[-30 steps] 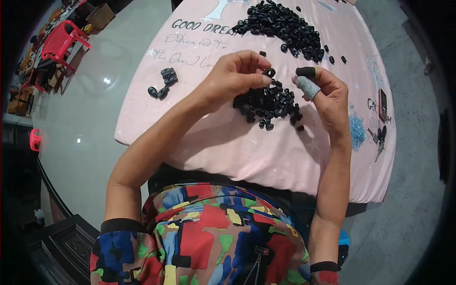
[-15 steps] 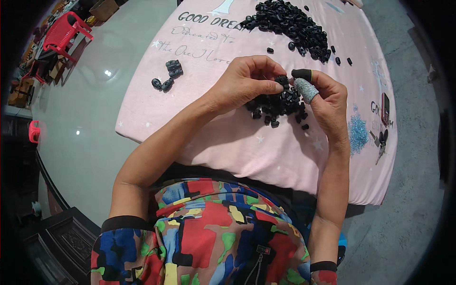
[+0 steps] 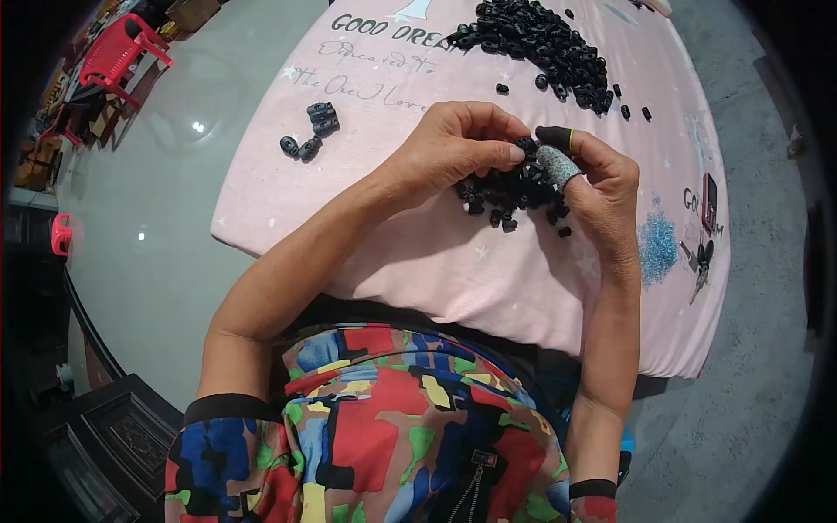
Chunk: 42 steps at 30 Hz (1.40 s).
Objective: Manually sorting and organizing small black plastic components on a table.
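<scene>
My left hand is closed in a pinch on a small black plastic piece, apparently part of a cord lock. Opposite it, my right hand has thumb and index finger brought together at the piece's right side. A grey cover wraps that thumb and a black one the index fingertip; what lies between them is hidden. Just beneath both hands spreads a pile of small black plastic parts. Off to the left lie several black cord locks. Farther away is a larger heap of black cord-lock pieces.
Pink printed cloth covers the table. Toward its right edge are a heap of tiny bluish pieces, keys and a dark red phone-like object. A red plastic chair stands on the floor at far left.
My fingers have drawn closer together around the small black piece. The table and piles appear shifted slightly to the right in the picture.
</scene>
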Tool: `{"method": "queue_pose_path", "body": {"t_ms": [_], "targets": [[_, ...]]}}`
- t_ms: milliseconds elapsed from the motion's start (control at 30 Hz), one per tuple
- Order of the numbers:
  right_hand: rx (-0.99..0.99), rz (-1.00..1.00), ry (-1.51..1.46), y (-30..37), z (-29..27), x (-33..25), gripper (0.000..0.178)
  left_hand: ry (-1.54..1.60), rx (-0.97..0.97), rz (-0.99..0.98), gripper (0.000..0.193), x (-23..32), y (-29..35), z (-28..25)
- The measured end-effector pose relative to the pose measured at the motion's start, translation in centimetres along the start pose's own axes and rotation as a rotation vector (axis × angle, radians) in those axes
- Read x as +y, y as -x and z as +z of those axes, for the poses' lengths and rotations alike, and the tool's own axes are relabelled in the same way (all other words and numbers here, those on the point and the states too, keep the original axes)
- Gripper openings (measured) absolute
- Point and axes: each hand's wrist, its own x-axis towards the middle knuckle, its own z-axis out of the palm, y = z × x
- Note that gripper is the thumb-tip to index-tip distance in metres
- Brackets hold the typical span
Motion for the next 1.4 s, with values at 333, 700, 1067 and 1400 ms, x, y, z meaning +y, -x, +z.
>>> {"method": "queue_pose_path", "body": {"t_ms": [333, 700, 1067, 1400], "targets": [[-0.05, -0.151, 0.084, -0.4, -0.6, 0.2, 0.03, 0.096, -0.036, -0.062, 0.028, 0.3, 0.2, -0.1], [-0.081, -0.251, 0.082, -0.5, 0.0, -0.2, 0.031, 0.323, -0.07, -0.148, 0.027, 0.0, 0.0, -0.7], [-0.131, -0.318, 0.668, -7.0, 0.8, 0.5, 0.028, 0.366, -0.054, -0.204, 0.03, 0.8, 0.8, -1.7], [-0.297, -0.402, 1.005, -10.6, 3.1, 2.8, 0.025, 0.372, -0.099, -0.172, 0.03, 0.5, 0.5, -2.2]]}}
